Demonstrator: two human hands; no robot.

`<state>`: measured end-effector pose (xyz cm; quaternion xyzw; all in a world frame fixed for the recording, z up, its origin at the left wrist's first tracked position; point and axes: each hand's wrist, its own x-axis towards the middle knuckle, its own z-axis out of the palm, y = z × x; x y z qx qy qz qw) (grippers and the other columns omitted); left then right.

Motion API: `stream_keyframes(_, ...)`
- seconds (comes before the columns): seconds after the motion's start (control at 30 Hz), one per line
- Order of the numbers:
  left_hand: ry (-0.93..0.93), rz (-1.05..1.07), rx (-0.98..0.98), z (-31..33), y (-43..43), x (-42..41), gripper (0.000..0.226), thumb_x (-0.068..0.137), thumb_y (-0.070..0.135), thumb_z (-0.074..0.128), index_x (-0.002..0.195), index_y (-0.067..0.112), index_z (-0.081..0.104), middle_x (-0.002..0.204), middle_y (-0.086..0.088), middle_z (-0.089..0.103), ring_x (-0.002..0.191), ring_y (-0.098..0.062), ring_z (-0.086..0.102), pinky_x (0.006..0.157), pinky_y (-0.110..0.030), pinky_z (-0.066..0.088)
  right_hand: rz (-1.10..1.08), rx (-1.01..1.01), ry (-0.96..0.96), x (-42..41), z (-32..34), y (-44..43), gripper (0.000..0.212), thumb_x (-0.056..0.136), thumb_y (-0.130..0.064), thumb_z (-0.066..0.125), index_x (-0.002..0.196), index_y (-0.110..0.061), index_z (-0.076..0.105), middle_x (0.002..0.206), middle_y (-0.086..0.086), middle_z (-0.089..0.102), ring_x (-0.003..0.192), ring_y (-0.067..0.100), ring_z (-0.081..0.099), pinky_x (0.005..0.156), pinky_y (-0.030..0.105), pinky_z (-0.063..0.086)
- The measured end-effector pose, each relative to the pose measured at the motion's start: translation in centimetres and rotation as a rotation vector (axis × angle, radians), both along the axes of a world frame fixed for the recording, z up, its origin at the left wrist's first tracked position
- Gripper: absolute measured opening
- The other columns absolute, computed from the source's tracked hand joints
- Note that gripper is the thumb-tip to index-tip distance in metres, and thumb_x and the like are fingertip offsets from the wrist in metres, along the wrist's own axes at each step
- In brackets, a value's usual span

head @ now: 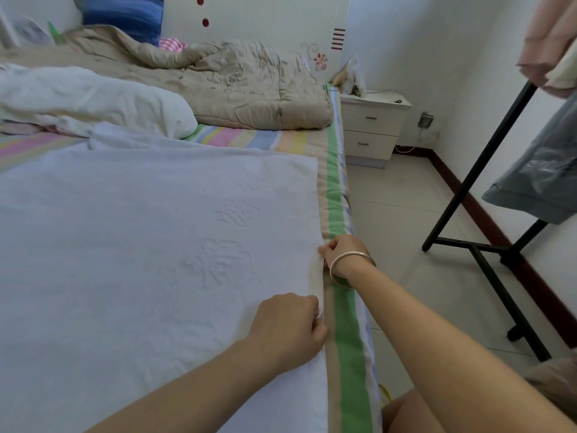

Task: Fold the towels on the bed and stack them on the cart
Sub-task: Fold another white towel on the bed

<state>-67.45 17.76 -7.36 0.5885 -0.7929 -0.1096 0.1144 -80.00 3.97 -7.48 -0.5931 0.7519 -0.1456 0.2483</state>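
A large white towel with an embossed pattern lies spread flat on the bed, its right edge running along the striped sheet. My left hand pinches that right edge near the front. My right hand, with a silver bangle on the wrist, pinches the same edge a little farther up. A second white towel lies bunched at the far left of the bed. No cart can be made out with certainty.
A beige quilt is crumpled at the head of the bed, with a blue pillow behind it. A white nightstand stands beside the bed. A black clothes rack with hanging garments stands on the tiled floor at right.
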Motion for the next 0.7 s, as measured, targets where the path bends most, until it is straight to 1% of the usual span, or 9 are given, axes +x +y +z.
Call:
stream_keyframes(0.13,0.185,-0.033,0.054,-0.2,0.0,1.3,0.025,0.098,0.019,0.039,0.104,0.026,0.061,0.096,0.008,0.068,0.091,-0.014,0.059,0.083,-0.034,0.047,-0.016,0.013,-0.011,0.0,-0.2,0.5,0.037,0.090,-0.048,0.052,0.074,-0.016,0.060,0.094,0.010,0.060,0.085,0.029,0.055,0.077,0.034,0.045)
stream_keyframes(0.23,0.220,-0.077,-0.154,-0.6,-0.3,3.0,0.032,0.095,0.021,0.044,0.123,0.026,0.056,0.117,0.011,0.061,0.110,-0.010,0.054,0.098,-0.030,0.042,0.013,0.046,0.007,-0.3,-0.3,1.6,0.049,0.093,-0.054,0.043,0.072,-0.012,0.056,0.086,0.011,0.059,0.079,0.028,0.055,0.071,0.032,0.043)
stream_keyframes(0.27,0.149,-0.088,-0.191,-0.9,-0.3,3.4,0.041,0.095,0.033,0.040,0.134,0.024,0.050,0.135,0.008,0.053,0.127,-0.012,0.045,0.110,-0.030,0.034,0.033,0.045,0.021,-0.4,-0.3,2.3,0.050,0.094,-0.055,0.041,0.069,-0.014,0.054,0.083,0.009,0.059,0.077,0.028,0.055,0.070,0.032,0.043)
stream_keyframes(0.33,-0.008,-0.111,-0.124,-1.5,0.2,3.4,0.070,0.093,0.056,0.019,0.154,0.021,0.023,0.161,0.006,0.015,0.149,-0.011,0.009,0.122,-0.032,0.004,0.075,0.031,0.054,-0.3,-0.3,3.7,0.049,0.094,-0.057,0.040,0.065,-0.019,0.053,0.077,0.005,0.059,0.076,0.026,0.056,0.069,0.030,0.042)
stream_keyframes(0.37,-0.070,-0.127,-0.080,-1.9,0.6,3.2,0.077,0.091,0.062,0.007,0.157,0.021,0.008,0.163,0.007,-0.002,0.149,-0.008,-0.008,0.121,-0.032,-0.006,0.095,0.019,0.076,0.0,-0.2,4.4,0.047,0.094,-0.057,0.041,0.064,-0.022,0.053,0.076,0.002,0.058,0.076,0.024,0.056,0.068,0.029,0.041)
stream_keyframes(0.43,-0.132,-0.154,-0.027,-2.3,1.2,2.7,0.080,0.089,0.066,-0.007,0.155,0.021,-0.009,0.161,0.007,-0.018,0.144,-0.005,-0.024,0.119,-0.035,-0.013,0.126,-0.010,0.120,0.1,-0.3,5.1,0.043,0.094,-0.055,0.044,0.067,-0.024,0.055,0.079,0.001,0.061,0.078,0.022,0.056,0.070,0.028,0.040)
stream_keyframes(0.57,-0.164,-0.156,-0.026,-2.3,1.4,2.2,0.087,0.081,0.067,-0.009,0.154,0.021,-0.012,0.160,0.006,-0.022,0.143,-0.006,-0.029,0.119,-0.038,-0.011,0.093,-0.026,0.075,-0.2,-0.5,5.4,0.039,0.097,-0.048,0.044,0.100,-0.017,0.068,0.101,0.006,0.067,0.090,0.024,0.058,0.076,0.027,0.040)
stream_keyframes(0.6,-0.172,-0.158,-0.030,-2.4,1.4,2.0,0.088,0.080,0.068,-0.010,0.154,0.021,-0.011,0.160,0.004,-0.022,0.143,-0.007,-0.029,0.119,-0.040,-0.011,0.093,-0.013,0.064,-0.4,-0.7,5.4,0.038,0.097,-0.047,0.044,0.098,-0.017,0.067,0.098,0.006,0.067,0.086,0.023,0.055,0.074,0.026,0.038)
stream_keyframes(0.7,-0.186,-0.153,-0.023,-2.6,1.6,1.5,0.089,0.079,0.068,-0.010,0.155,0.021,-0.011,0.160,0.003,-0.022,0.143,-0.009,-0.029,0.119,-0.042,-0.011,0.107,0.027,0.056,-0.7,-0.9,5.2,0.039,0.096,-0.050,0.046,0.067,-0.024,0.052,0.071,-0.001,0.053,0.075,0.021,0.050,0.065,0.027,0.035)
